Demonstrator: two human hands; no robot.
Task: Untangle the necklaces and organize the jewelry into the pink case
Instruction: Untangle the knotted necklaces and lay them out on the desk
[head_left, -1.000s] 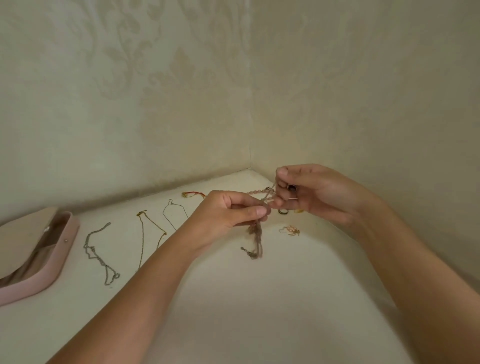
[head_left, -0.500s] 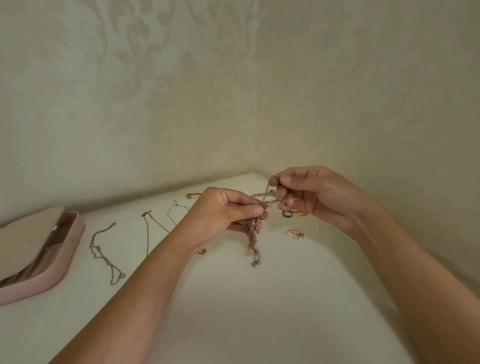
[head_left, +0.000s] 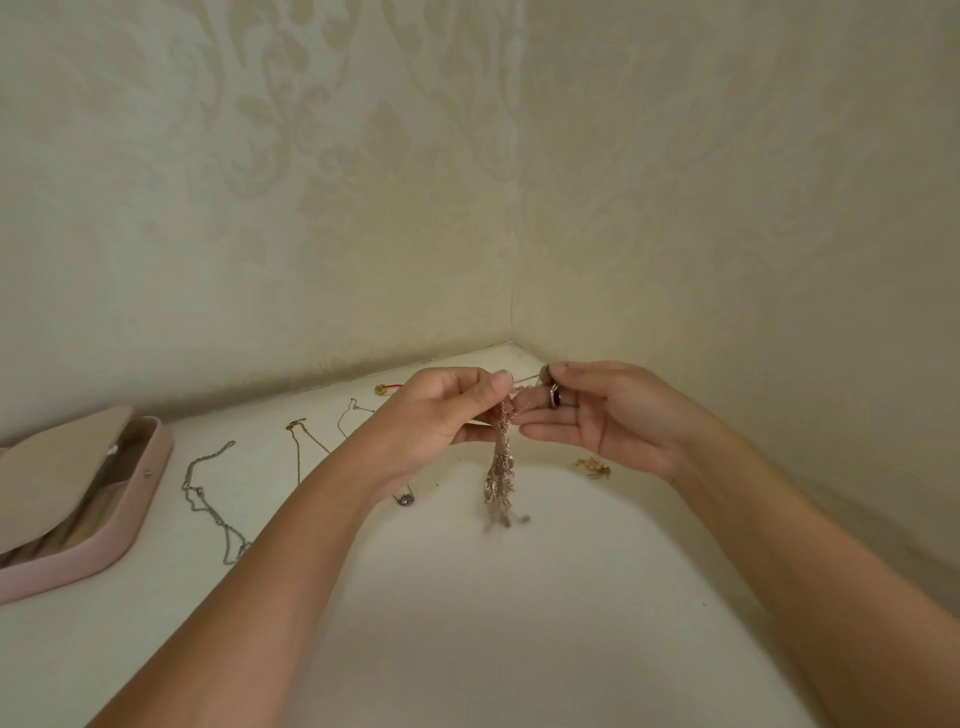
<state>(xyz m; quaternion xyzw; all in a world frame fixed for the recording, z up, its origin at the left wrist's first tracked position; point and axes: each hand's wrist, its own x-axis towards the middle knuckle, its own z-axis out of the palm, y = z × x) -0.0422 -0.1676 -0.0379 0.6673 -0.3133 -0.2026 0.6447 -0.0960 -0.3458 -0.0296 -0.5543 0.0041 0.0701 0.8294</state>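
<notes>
A tangled bunch of rose-gold chains (head_left: 500, 475) hangs above the white surface between my two hands. My left hand (head_left: 441, 423) pinches its upper part between thumb and fingers. My right hand (head_left: 608, 415) pinches a strand near the top with thumb and forefinger, its other fingers stretched under the tangle. The pink case (head_left: 124, 525) lies open at the far left, its lid raised. A silver chain (head_left: 210, 499), a gold chain (head_left: 301, 441) and a thin chain (head_left: 348, 415) lie laid out between the case and my left arm.
A small red-and-gold piece (head_left: 387, 388) lies by the back wall. A little gold item (head_left: 592, 467) sits under my right wrist, and a small dark pendant (head_left: 405, 500) shows beside my left forearm. Patterned walls meet in a corner just behind my hands.
My hands have spread slightly apart and the tangle now hangs longer and lower. My right hand's lower fingers have straightened out beneath it.
</notes>
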